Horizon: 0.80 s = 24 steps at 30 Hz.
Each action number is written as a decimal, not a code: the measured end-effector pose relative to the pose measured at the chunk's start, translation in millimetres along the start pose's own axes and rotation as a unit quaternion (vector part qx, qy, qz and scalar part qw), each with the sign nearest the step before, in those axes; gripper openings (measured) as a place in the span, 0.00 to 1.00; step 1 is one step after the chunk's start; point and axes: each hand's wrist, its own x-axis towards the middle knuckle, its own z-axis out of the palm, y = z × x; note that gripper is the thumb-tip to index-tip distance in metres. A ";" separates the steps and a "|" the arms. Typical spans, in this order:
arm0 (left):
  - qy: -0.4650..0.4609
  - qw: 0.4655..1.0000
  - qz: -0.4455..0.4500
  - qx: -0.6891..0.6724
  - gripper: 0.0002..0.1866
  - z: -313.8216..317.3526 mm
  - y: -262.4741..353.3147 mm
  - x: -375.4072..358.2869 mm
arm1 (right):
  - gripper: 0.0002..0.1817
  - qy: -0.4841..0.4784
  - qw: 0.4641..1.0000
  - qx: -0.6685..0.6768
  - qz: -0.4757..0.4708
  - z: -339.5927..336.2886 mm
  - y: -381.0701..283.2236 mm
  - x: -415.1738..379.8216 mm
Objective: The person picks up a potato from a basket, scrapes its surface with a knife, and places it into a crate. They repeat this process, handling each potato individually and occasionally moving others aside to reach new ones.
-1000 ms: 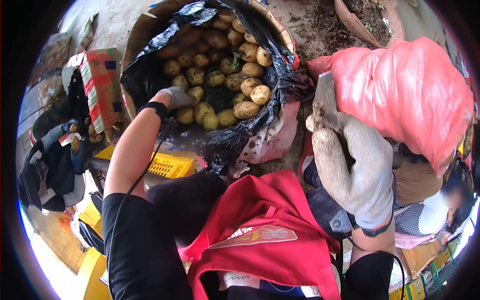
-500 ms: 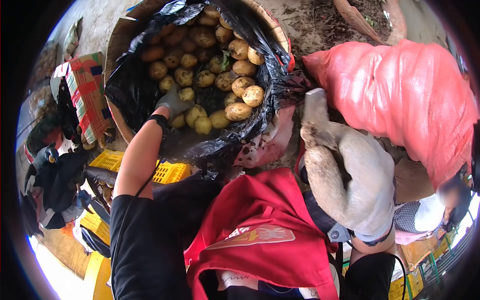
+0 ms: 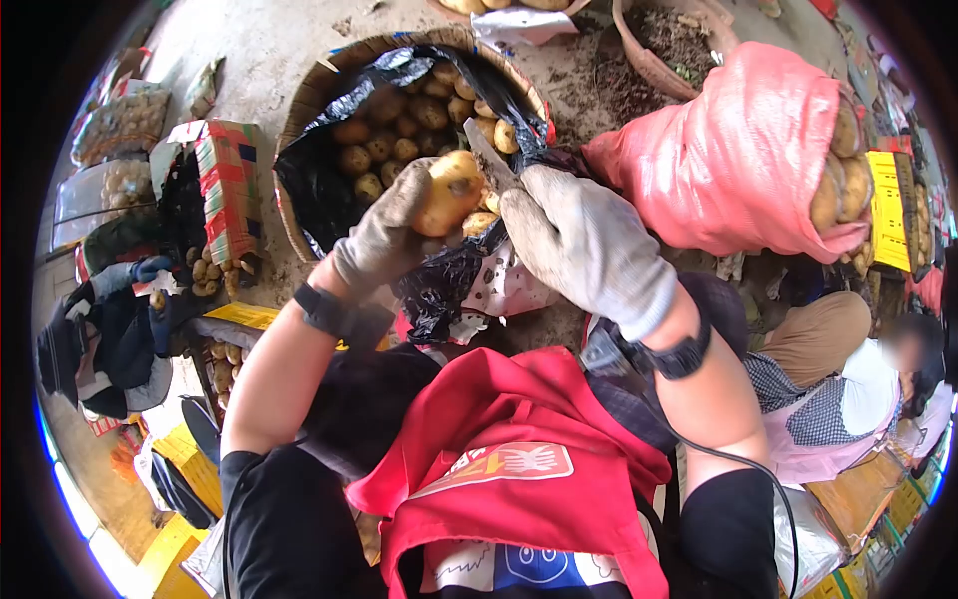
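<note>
My left hand (image 3: 384, 232), in a dirty pale glove, is closed around a large yellow potato (image 3: 451, 193) with a dark patch on its skin. In my right hand (image 3: 589, 250), gloved too, is a short flat-bladed knife (image 3: 483, 150). Its soil-smeared blade points up and left and lies right at the potato's right side; the handle is hidden in my fingers. Both hands are over the near edge of a round basket (image 3: 287, 185) lined with a black plastic bag (image 3: 314, 165). Many potatoes (image 3: 404, 125) fill its inside.
A pink woven sack (image 3: 714, 160) of potatoes lies to the right, its mouth showing several. Behind it stands a tub (image 3: 659, 75) of soil and scraps. A taped carton (image 3: 225, 180) is at left. One person (image 3: 858, 369) sits at right, another (image 3: 110, 329) at left.
My left hand has come up out of the basket with a potato. My right hand has swung left with the knife, bringing its blade to the potato. The view has shifted.
</note>
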 end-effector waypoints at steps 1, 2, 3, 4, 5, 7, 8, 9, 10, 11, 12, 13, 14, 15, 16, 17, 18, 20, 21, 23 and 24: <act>0.040 0.999 0.031 0.019 0.39 17.1 -0.6 -6.8 | 0.06 0.014 1.000 -0.002 -0.006 2.6 -1.4 0.3; 0.102 0.988 0.086 0.076 0.36 8.9 -20.0 -6.4 | 0.05 0.028 1.000 -0.004 -0.011 5.2 -2.9 0.5; 0.170 0.967 0.132 0.137 0.35 14.7 -27.6 -7.1 | 0.06 0.026 1.000 0.006 0.015 5.4 -6.8 2.3; 0.183 0.971 0.117 0.101 0.33 16.7 -33.1 -14.6 | 0.08 0.023 0.999 0.016 0.041 3.7 -12.2 3.8; 0.196 0.973 0.101 0.064 0.32 34.9 -26.9 -23.5 | 0.08 0.025 0.999 0.013 0.030 -0.1 -20.3 4.3; 0.217 0.974 0.065 -0.012 0.31 64.9 -18.3 -38.9 | 0.14 0.007 0.998 -0.032 0.061 -5.4 -35.4 2.6; 0.225 0.972 0.045 -0.050 0.30 69.9 -17.6 -42.1 | 0.19 -0.031 0.999 -0.019 0.015 -3.7 -35.2 0.2; 0.124 0.990 0.024 -0.066 0.33 60.6 -14.3 -47.2 | 0.19 -0.085 0.996 -0.005 -0.010 4.6 -38.3 -5.4; 0.132 0.979 0.033 -0.151 0.36 67.7 -22.2 -42.8 | 0.19 -0.075 0.997 -0.005 -0.024 12.7 -43.8 -11.9; 0.138 0.961 0.039 -0.235 0.38 87.9 -18.2 -38.5 | 0.19 -0.065 0.997 -0.005 -0.035 18.0 -48.0 -15.7; 0.049 0.955 0.046 -0.290 0.41 67.4 -32.3 -32.8 | 0.17 -0.041 0.998 -0.031 -0.026 15.0 -48.0 -14.6; 0.052 0.951 0.045 -0.302 0.41 59.4 -35.2 -33.3 | 0.16 -0.013 0.999 -0.022 -0.034 13.8 -39.7 -11.8; 0.034 0.944 0.032 -0.326 0.39 54.3 -35.8 -36.0 | 0.16 -0.010 1.000 0.012 0.017 9.8 -34.4 -10.2; 0.013 0.939 0.024 -0.344 0.37 62.9 -22.7 -39.8 | 0.16 0.001 0.997 0.043 0.066 1.8 -30.7 -6.2; 0.106 0.955 -0.012 -0.275 0.32 79.2 -10.8 -48.6 | 0.16 -0.011 0.996 0.018 0.087 -7.2 -29.5 -2.9; 0.105 0.956 -0.011 -0.275 0.32 82.2 -11.1 -47.8 | 0.16 0.001 0.998 0.022 0.059 -7.3 -24.5 -1.4; 0.108 0.956 0.001 -0.274 0.33 83.7 -11.2 -47.0 | 0.16 -0.002 0.997 0.039 0.066 -5.0 -23.7 -3.2; -0.051 0.950 0.039 -0.306 0.35 48.5 -33.7 -35.3 | 0.16 -0.004 0.998 0.036 0.044 5.2 -27.8 -7.9; -0.050 0.949 0.037 -0.308 0.35 59.1 -30.7 -32.2 | 0.16 -0.003 1.000 0.015 0.016 14.8 -31.7 -10.9; 0.086 0.963 0.143 -0.210 0.38 84.3 -29.3 -23.8 | 0.16 -0.022 0.994 -0.105 -0.007 28.5 -47.7 -17.2; 0.066 0.967 0.109 -0.222 0.41 81.4 -29.0 -26.6 | 0.16 -0.022 0.994 -0.104 -0.013 27.0 -46.8 -14.9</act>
